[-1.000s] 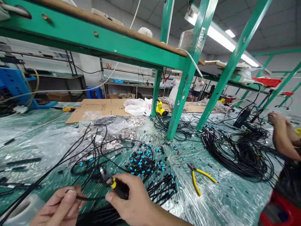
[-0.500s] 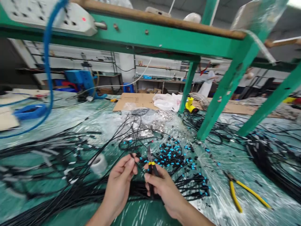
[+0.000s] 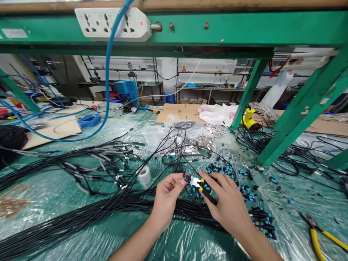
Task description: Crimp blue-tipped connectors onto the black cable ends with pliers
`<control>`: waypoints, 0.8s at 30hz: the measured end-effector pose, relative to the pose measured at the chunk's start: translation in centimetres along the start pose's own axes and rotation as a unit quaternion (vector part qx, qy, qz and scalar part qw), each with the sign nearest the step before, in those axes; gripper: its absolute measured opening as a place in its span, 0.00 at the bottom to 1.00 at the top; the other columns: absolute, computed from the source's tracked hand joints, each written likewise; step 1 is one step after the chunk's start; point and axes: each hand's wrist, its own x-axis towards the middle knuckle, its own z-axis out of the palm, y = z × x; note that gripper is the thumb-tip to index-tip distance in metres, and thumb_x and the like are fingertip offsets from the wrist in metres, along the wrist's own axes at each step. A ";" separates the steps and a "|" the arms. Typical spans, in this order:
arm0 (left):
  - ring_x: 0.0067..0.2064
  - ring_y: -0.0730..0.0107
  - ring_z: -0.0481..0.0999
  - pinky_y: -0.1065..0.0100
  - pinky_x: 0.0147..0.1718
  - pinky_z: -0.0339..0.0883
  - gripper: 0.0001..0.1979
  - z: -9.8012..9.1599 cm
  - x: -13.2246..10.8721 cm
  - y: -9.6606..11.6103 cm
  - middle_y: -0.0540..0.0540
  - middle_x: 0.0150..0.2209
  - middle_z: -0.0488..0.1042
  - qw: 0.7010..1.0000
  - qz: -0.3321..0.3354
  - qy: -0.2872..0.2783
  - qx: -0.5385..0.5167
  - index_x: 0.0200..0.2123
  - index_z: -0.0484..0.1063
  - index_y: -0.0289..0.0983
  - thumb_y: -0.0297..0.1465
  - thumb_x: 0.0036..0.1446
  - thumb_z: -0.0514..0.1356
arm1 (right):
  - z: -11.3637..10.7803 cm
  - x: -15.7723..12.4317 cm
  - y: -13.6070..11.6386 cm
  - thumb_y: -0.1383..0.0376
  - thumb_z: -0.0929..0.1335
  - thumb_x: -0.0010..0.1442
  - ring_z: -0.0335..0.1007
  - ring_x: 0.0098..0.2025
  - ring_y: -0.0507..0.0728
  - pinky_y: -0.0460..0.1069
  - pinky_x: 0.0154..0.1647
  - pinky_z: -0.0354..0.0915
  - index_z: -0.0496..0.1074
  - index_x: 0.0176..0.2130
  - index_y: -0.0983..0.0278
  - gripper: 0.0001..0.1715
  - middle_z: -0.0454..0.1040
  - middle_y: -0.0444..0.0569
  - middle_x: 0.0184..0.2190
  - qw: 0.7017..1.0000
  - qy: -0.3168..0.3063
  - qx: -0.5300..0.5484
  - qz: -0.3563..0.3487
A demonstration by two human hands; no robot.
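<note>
Left hand (image 3: 168, 199) pinches cable (image 3: 187, 177) — right hand (image 3: 227, 203) holds pliers (image 3: 206, 194).

Left hand (image 3: 166, 200) pinched up tight at the fingertips, thumb on top, right hand (image 3: 227, 203) just beside it, fingers curled over and pointing down, wrists angled inward

The slim black steel pliers (image 3: 208, 195) carry yellow bands. The small black plastic connectors (image 3: 217, 167) show bright blue collars against green-tinted clear plastic sheeting (image 3: 293, 203).
</note>
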 end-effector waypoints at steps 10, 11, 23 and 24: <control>0.30 0.67 0.73 0.68 0.34 0.67 0.10 -0.5 0.6 0.1 0.47 0.28 0.79 0.993 0.031 0.024 0.110 0.33 0.81 0.37 0.36 0.47 0.69 | -0.1 0.1 -0.3 0.70 0.68 0.57 0.61 0.50 0.64 0.60 0.51 0.61 0.61 0.62 0.54 0.35 0.66 0.53 0.48 1.000 0.017 -0.022 0.002; 0.31 0.66 0.73 0.68 0.34 0.67 0.11 -0.6 0.6 0.1 0.47 0.28 0.80 0.993 0.032 0.025 0.115 0.33 0.81 0.37 0.37 0.46 0.69 | -0.1 0.2 -0.3 0.71 0.68 0.56 0.60 0.50 0.64 0.60 0.51 0.61 0.61 0.62 0.54 0.36 0.66 0.53 0.48 1.000 0.015 -0.017 0.008; 0.37 0.60 0.77 0.67 0.36 0.71 0.19 -0.4 0.4 0.1 0.42 0.36 0.81 0.998 -0.004 0.021 0.057 0.38 0.81 0.37 0.40 0.42 0.72 | 0.0 0.2 -1.2 0.68 0.67 0.59 0.65 0.48 0.63 0.59 0.50 0.64 0.65 0.59 0.53 0.30 0.68 0.52 0.47 0.989 0.030 0.124 0.081; 0.36 0.62 0.77 0.68 0.35 0.70 0.18 -0.5 0.5 0.3 0.43 0.36 0.81 0.998 0.002 0.026 0.052 0.38 0.81 0.37 0.40 0.44 0.71 | 0.1 0.2 -1.4 0.66 0.67 0.60 0.66 0.48 0.62 0.58 0.50 0.65 0.66 0.58 0.53 0.27 0.69 0.51 0.47 0.980 0.032 0.169 0.100</control>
